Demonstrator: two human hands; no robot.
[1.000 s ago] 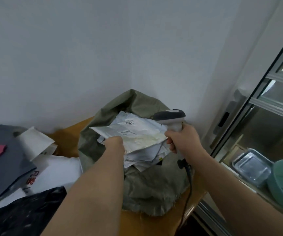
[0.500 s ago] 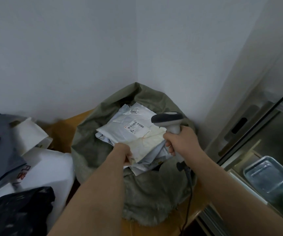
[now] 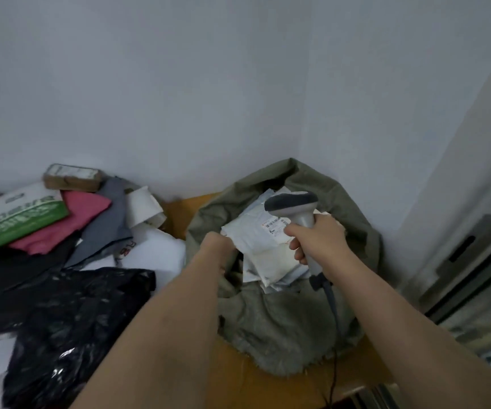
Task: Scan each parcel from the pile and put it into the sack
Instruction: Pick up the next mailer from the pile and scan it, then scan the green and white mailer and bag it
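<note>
Sack (image 3: 282, 317) fills tabletop's (image 3: 238, 376) back-right corner, tight to wall. L hand (image 3: 219, 246) pinches white parcel (image 3: 256, 240) in its mouth; R hand (image 3: 316, 237) wrapped round scanner (image 3: 294, 206). Pile (image 3: 61, 246) crowds left edge.

The left hand (image 3: 219, 246) hides its own fingers (label print (image 3: 276, 224) too small to read).

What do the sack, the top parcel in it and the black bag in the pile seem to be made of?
Sack: probably coarse woven fabric, matte olive, with a frayed lower edge. Top parcel: likely thin plastic mailer film, white, creased, bearing a printed label. Black bag: thin glossy plastic, with crinkles catching bright highlights.
</note>
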